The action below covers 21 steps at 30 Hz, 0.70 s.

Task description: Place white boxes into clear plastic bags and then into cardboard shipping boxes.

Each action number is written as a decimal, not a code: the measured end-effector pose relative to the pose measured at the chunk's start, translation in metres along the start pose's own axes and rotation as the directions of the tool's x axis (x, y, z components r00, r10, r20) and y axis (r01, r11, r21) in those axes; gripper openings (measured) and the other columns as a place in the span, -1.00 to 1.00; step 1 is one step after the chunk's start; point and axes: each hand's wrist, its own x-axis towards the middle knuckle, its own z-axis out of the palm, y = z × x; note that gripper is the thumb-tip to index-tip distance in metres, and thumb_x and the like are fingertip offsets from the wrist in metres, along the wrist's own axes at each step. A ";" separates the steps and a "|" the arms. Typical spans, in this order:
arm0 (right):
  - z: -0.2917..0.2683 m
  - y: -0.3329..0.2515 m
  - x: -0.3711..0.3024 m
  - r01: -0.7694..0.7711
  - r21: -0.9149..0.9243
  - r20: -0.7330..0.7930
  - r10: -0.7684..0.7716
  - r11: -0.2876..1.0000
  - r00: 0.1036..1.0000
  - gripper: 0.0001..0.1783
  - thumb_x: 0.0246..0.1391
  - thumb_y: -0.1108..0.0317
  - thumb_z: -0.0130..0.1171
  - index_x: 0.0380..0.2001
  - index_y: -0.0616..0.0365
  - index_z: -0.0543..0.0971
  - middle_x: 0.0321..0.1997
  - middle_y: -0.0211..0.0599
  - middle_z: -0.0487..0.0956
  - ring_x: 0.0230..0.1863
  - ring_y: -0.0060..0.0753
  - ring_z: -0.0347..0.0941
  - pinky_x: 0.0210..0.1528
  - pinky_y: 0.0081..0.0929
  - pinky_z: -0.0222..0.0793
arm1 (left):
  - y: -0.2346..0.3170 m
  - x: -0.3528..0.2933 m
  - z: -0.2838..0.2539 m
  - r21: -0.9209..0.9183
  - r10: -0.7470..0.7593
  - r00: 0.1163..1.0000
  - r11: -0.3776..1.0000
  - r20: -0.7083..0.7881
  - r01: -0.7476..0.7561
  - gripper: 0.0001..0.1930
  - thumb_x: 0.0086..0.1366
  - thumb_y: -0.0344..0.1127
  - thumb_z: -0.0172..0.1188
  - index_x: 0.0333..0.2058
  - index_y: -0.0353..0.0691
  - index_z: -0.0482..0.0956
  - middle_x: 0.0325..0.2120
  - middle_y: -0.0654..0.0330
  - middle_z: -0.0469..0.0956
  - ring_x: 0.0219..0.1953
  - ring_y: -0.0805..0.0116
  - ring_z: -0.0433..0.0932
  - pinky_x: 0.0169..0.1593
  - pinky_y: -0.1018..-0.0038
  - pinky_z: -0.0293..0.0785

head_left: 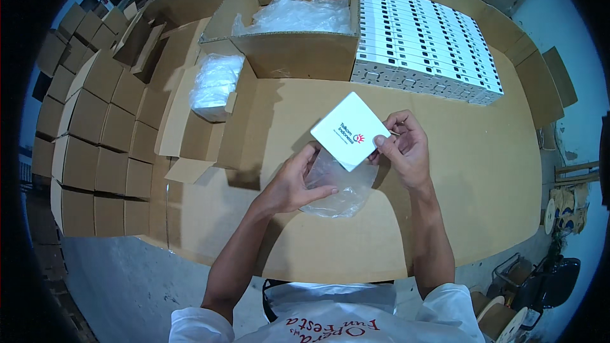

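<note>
A square white box (351, 131) with a printed top is tilted above the cardboard-covered table. My right hand (405, 152) pinches its right corner between thumb and fingers. Under the box's lower edge hangs a clear plastic bag (343, 194), wrinkled and see-through. My left hand (292, 181) holds the bag's left side, its thumb lying across the front and its fingers partly hidden behind the bag and box. Whether the box's lower corner lies inside the bag or in front of it, I cannot tell.
Behind my hands stands a large open carton (295, 57) with clear plastic bags (298, 14). Rows of stacked white boxes (422, 44) are at the back right. A smaller open carton (244, 124) holds wrapped white items (216, 82). Brown cartons (105, 127) are piled at the left.
</note>
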 end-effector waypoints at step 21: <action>-0.025 -0.003 -0.003 0.019 -0.108 -0.019 -0.021 0.994 1.000 -0.80 0.12 0.55 0.14 -0.19 0.20 0.39 -0.36 -0.44 0.46 -0.42 -0.77 0.37 -0.44 -0.72 0.28 | 0.001 0.001 -0.001 0.020 -0.057 0.998 0.998 0.040 0.056 -0.18 0.12 -0.50 0.45 0.27 -0.44 0.14 0.07 -0.09 0.44 0.15 0.21 0.46 0.25 0.35 0.38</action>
